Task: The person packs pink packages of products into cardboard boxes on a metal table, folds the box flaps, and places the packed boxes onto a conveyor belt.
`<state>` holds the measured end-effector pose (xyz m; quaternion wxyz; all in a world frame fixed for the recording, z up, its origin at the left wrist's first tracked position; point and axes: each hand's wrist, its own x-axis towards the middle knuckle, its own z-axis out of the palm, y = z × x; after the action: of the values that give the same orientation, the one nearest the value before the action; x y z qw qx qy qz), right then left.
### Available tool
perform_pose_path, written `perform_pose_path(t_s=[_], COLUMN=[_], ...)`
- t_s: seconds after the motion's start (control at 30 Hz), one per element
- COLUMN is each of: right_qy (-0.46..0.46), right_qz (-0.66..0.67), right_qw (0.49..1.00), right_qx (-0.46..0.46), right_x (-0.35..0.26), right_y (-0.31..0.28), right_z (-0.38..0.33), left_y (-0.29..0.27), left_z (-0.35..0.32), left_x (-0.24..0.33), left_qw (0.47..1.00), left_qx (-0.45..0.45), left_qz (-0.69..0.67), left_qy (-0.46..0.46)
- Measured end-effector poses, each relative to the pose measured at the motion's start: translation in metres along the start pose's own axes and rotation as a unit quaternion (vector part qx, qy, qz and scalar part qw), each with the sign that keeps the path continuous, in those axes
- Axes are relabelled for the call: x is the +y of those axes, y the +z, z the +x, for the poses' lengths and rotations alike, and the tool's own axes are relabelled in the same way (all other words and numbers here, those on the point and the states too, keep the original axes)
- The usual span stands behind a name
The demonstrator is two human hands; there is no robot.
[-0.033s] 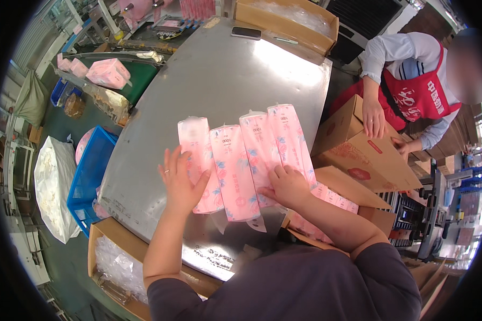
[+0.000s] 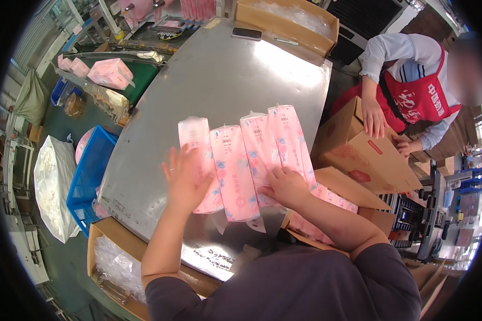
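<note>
Four pink packs (image 2: 233,184) lie side by side in a row on the desk (image 2: 219,75), in the half nearer the person, their far ends uneven. The left hand (image 2: 187,182) is over the leftmost pack (image 2: 194,128), fingers fanned wide and thumb well apart; blur hides whether they press on it. The right hand (image 2: 287,187) rests over the third pack (image 2: 256,134), fingers bent, thumb apart from them; whether it squeezes, I cannot tell.

The packs look light for their bulk and soft under thin film, so they should dent rather than break. That film is probably slippery, sliding readily across the desk's smooth metal. The best hold seems to be flat palms along the row's two outer long sides, with even pressure; squeezing hard could buckle the middle packs upward. The loose flaps (image 2: 256,224) toward the desk's near edge look flimsy, likely to tear if pulled.
</note>
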<state>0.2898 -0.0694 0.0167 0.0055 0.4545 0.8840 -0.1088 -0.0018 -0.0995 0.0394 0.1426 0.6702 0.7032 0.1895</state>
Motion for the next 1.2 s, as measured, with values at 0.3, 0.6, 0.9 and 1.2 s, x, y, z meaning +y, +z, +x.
perform_pose_path(t_s=[0.3, 0.6, 0.9, 1.2], right_qy=[-0.136, -0.165, -0.037, -0.064], right_qz=[0.130, 0.354, 0.593, 0.700], right_qw=[0.982, 0.904, 0.800, 0.709], right_qx=[-0.032, 0.174, 0.080, 0.051], right_x=[0.042, 0.030, 0.005, -0.012], right_y=[-0.037, -0.111, -0.061, -0.081], right_z=[0.003, -0.102, -0.103, -0.105], left_y=[0.045, 0.072, 0.054, 0.065], left_z=[-0.025, -0.110, -0.124, -0.148], left_x=[0.036, 0.109, 0.114, 0.087], left_qw=[0.987, 0.409, 0.561, 0.558], left_qx=[-0.037, -0.302, -0.196, -0.223], left_qz=[0.014, -0.846, -0.792, -0.790], left_qy=[0.153, -0.158, -0.138, -0.119])
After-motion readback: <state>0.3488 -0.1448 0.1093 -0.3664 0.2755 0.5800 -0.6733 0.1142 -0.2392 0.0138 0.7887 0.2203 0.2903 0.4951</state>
